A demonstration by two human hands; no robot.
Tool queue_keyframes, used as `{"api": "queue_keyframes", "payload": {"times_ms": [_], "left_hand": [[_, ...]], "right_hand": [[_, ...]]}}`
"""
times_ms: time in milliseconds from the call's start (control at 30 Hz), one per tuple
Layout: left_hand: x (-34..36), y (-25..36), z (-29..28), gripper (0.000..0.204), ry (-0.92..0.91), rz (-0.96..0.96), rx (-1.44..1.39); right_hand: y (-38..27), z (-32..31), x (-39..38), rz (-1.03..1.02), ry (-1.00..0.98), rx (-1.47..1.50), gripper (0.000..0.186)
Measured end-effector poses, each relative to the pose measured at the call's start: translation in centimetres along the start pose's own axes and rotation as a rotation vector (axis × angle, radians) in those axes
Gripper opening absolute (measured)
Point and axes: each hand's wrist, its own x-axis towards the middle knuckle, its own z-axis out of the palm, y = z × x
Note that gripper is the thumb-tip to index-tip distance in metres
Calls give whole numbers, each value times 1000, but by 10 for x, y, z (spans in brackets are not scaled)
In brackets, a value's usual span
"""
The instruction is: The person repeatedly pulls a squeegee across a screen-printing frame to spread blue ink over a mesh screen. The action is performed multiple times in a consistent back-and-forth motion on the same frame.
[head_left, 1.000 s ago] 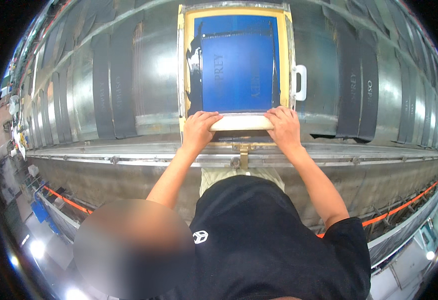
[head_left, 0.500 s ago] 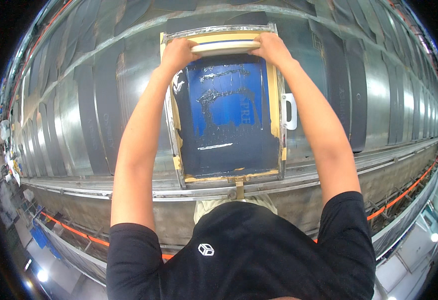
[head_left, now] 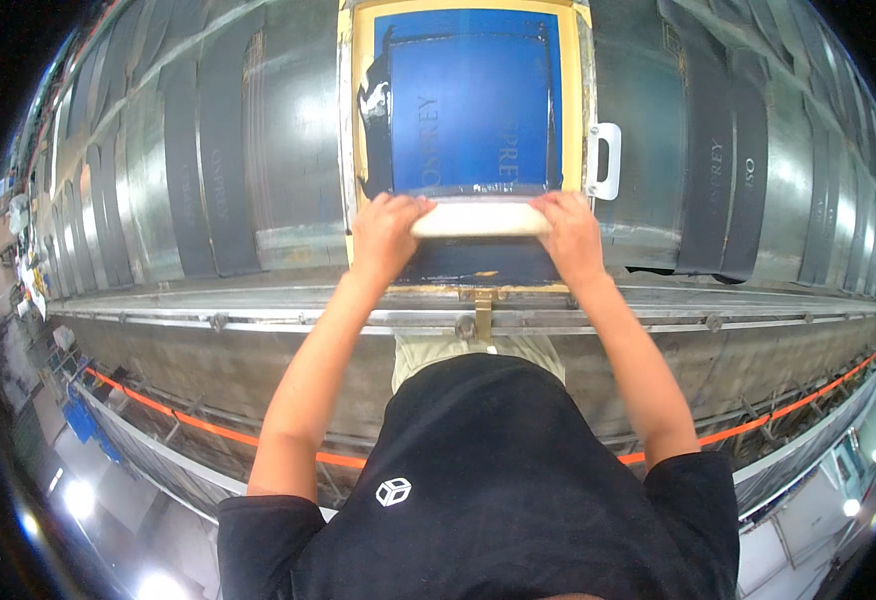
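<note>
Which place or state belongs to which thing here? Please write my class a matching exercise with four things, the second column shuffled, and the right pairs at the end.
Things
1. left hand
2. pale bar
3. blue panel
4. white handle

Places and states
A. gripped at both ends
B. sticking out from the right side of the frame
C. at the left end of a held thing
D. flat, with yellow edging around its top and sides

Right pairs: 1-C, 2-A, 3-D, 4-B
</note>
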Motion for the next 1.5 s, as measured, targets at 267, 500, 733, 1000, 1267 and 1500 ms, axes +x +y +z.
{"api": "queue_keyframes", "payload": {"times_ms": [267, 500, 733, 1000, 1267, 1500], "left_hand": [[-20, 2, -4, 43, 95, 71, 51], [170, -56, -21, 26, -27, -61, 110], [279, -95, -25, 35, -124, -93, 202], [252, -86, -20, 37, -183, -130, 196], [38, -18, -4, 35, -130, -65, 94], [-72, 24, -4, 47, -33, 20, 33]], "right_hand": [[-13, -14, -3, -104, 13, -134, 42], [60, -18, 190, -126, -12, -195, 31], [91, -24, 289, -21, -40, -264, 37], [75, -21, 260, 28, -107, -235, 33], [14, -1, 37, -47, -42, -99, 45], [-27, 0, -69, -16, -5, -16, 44]]}}
